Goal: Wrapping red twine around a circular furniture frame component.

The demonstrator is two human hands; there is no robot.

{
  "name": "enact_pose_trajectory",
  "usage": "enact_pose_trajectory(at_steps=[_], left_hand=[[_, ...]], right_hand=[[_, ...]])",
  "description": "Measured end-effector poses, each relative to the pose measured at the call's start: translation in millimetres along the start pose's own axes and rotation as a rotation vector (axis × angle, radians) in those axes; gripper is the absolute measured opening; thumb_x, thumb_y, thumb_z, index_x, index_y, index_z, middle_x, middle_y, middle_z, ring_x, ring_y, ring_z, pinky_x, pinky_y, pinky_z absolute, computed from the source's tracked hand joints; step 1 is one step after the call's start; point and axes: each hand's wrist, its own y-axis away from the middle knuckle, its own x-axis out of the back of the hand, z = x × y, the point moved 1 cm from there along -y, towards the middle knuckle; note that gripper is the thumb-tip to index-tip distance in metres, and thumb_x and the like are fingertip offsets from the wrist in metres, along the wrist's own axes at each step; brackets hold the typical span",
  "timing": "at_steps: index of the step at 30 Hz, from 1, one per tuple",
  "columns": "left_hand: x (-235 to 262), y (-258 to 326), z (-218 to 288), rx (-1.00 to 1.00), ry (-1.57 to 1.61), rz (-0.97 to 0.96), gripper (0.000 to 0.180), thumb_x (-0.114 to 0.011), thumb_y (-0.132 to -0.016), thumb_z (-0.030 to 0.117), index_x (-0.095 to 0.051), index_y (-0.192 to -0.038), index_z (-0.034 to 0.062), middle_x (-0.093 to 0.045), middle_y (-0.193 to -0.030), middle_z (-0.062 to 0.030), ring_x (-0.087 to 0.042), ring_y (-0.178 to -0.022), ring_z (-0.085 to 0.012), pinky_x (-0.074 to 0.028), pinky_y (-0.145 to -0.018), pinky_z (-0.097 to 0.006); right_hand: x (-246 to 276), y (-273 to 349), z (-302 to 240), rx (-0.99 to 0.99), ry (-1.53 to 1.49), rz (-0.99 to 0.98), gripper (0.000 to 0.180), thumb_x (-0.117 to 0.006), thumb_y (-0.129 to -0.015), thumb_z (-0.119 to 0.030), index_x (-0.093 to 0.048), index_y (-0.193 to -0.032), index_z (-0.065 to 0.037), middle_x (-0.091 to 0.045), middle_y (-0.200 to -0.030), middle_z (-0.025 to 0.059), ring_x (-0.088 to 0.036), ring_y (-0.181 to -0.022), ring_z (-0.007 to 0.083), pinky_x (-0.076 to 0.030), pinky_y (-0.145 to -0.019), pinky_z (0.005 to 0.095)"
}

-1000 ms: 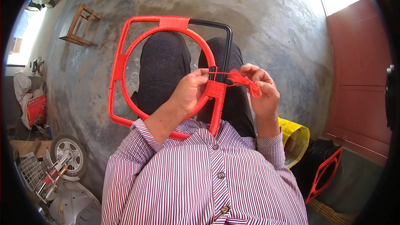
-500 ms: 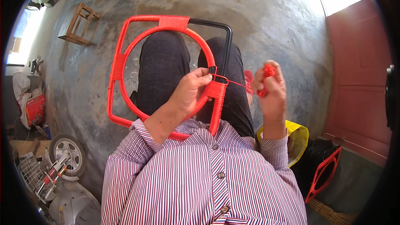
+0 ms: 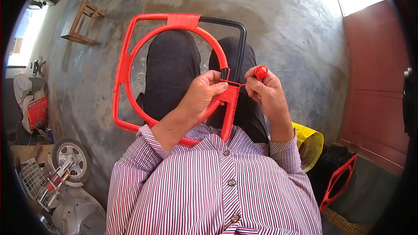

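A square frame with a round ring inside it (image 3: 124,68) rests on my lap, mostly wrapped in red cord. Bare black tube (image 3: 242,48) shows at its upper right corner, and a short black stretch shows on the ring. My left hand (image 3: 201,93) grips the ring's right side, thumb pressed by the topmost turns of the cord band (image 3: 228,93) that joins ring and frame. Just right of the frame, my right hand (image 3: 267,89) is closed on a small bundle of red cord (image 3: 261,72). A short strand runs from its fingers to the band.
A wooden stool (image 3: 82,22) lies on the concrete floor at the far left. A toppled grey scooter-like vehicle with a wheel (image 3: 70,162) is at lower left. On the right are a yellow bag (image 3: 311,148), another red frame (image 3: 338,182), a straw broom (image 3: 346,224) and a red door (image 3: 376,87).
My right hand has come left and slightly down with the cord bundle, close to the frame. The free strand is now shorter. My left hand stays at the ring, its thumb shifted slightly.
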Motion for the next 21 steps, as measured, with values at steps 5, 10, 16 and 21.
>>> enact_pose_trajectory(at_steps=[5,10,16,21], left_hand=[[4.1,-1.6,-1.9,-0.008,-0.057,-0.002,0.016,-0.061,-0.093,0.003,-0.056,-0.108,0.0003,-0.067,-0.094,-0.007,-0.067,-0.075,-0.0115,-0.056,-0.061,-0.023],[6.7,-2.7,-3.8,-0.035,-0.17,0.014,0.014,-0.06,-0.094,0.004,-0.056,-0.107,0.0005,-0.065,-0.091,-0.0059,-0.065,-0.075,-0.0106,-0.055,-0.061,-0.023],[10.4,-8.5,-5.9,-0.009,-0.219,0.06,0.011,-0.058,-0.095,0.003,-0.056,-0.105,-0.0005,-0.064,-0.092,-0.0068,-0.066,-0.077,-0.0116,-0.055,-0.063,-0.024],[4.5,-4.3,-1.5,0.02,0.044,0.051,0.01,-0.056,-0.094,0.0,-0.056,-0.104,-0.0024,-0.065,-0.093,-0.0094,-0.067,-0.08,-0.0148,-0.057,-0.074,-0.027]], right_hand=[[-3.7,-2.3,8.1,0.022,-0.188,0.008,0.006,-0.06,-0.092,-0.007,-0.06,-0.098,-0.004,-0.052,-0.07,-0.0025,-0.044,-0.056,0.0049,-0.03,-0.048,0.0199],[-19.2,4.8,6.0,0.107,-0.024,-0.007,0.009,-0.055,-0.089,0.001,-0.06,-0.095,-0.003,-0.051,-0.073,-0.0042,-0.045,-0.061,0.004,-0.034,-0.054,0.0191],[-2.6,-1.5,2.4,0.085,0.059,-0.05,0.011,-0.055,-0.087,0.002,-0.061,-0.095,-0.003,-0.052,-0.072,-0.0033,-0.048,-0.062,0.0056,-0.038,-0.056,0.022],[25.7,-4.3,-0.1,0.039,0.222,0.102,0.009,-0.057,-0.091,-0.004,-0.063,-0.097,-0.002,-0.065,-0.078,0.0048,-0.048,-0.06,0.0058,-0.038,-0.054,0.0217]])
